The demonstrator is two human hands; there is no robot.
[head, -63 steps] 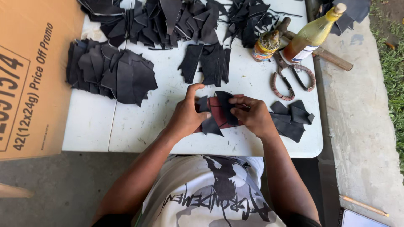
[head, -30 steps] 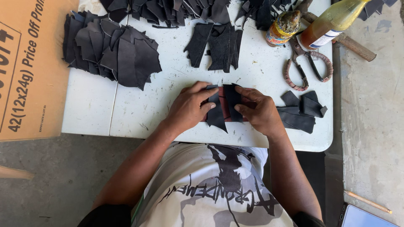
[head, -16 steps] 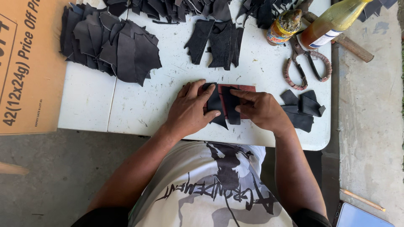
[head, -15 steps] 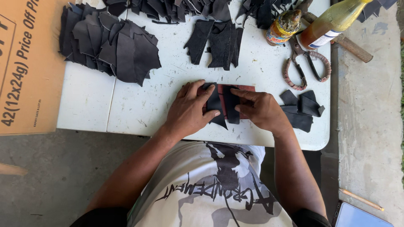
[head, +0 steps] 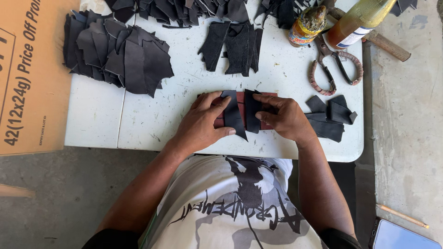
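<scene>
Just below the middle of the frame I have two black leather offcuts laid across a dark red rectangular block, which lies flat on the white tabletop. My left hand is spread flat, fingers pressing the left offcut down so it cannot slide, thumb at its lower point. My right hand pins the right offcut, fingertips on its upper edge; neither hand is closed in a fist, both are pressing rather than lifting. The offcuts sit side by side, touching or slightly overlapping; I cannot tell which.

To the right, just beside my right wrist, lies a small stack of black pieces, near the tabletop's right edge. Upper left holds a large fanned pile of leather; another group lies straight above my hands, with bare tabletop between. Upper right are scissors with wrapped handles, a glue jar and an amber bottle. A cardboard box fills the left edge. The near edge is close under my wrists, so open room lies mostly to the left of my hands.
</scene>
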